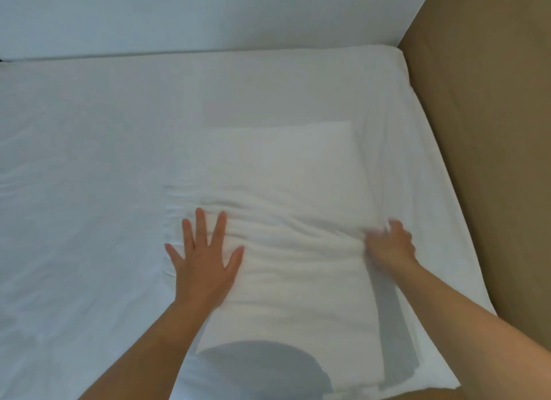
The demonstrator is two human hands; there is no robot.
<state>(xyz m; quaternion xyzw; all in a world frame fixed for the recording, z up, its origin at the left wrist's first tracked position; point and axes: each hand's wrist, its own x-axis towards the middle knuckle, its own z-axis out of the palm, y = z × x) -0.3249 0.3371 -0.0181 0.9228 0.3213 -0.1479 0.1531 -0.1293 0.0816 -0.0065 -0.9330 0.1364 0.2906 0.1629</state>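
White fabric makes up nearly all of the view. One bed sheet [89,161] runs under and beyond both hands, and the frame cuts it off to the left of the left hand and at the bottom. Its far corner lies beyond the right hand and is rounded over the mattress, which cannot itself be seen. One pale wall [179,15] stands beyond the sheet, cut off at the top. One tan surface [492,131] rises to the right of the right hand and borders the sheet's edge. It cannot be determined whether this is a wall or a headboard.

One pillow [283,167], also white, lies on the sheet between and ahead of the hands. Its outline is hard to separate from the sheet, and only the far edge and the right side read clearly. A band of creases crosses it from one hand to the other. Its near end is covered by one grey shadow [268,367] and by the forearms.

Hands: two, both bare, each with a forearm entering from the bottom edge.
- Left hand [202,268]: spread flat, five fingers apart, palm pressing down on the pillow's left part.
- Right hand [390,247]: blurred, with the fingertips indistinct. Its fingers are curled and grip the pillow at its right edge, where the creases converge.

One small dark object [1,60] shows at the frame's left edge, far beyond the left hand. It is too cut off to identify.
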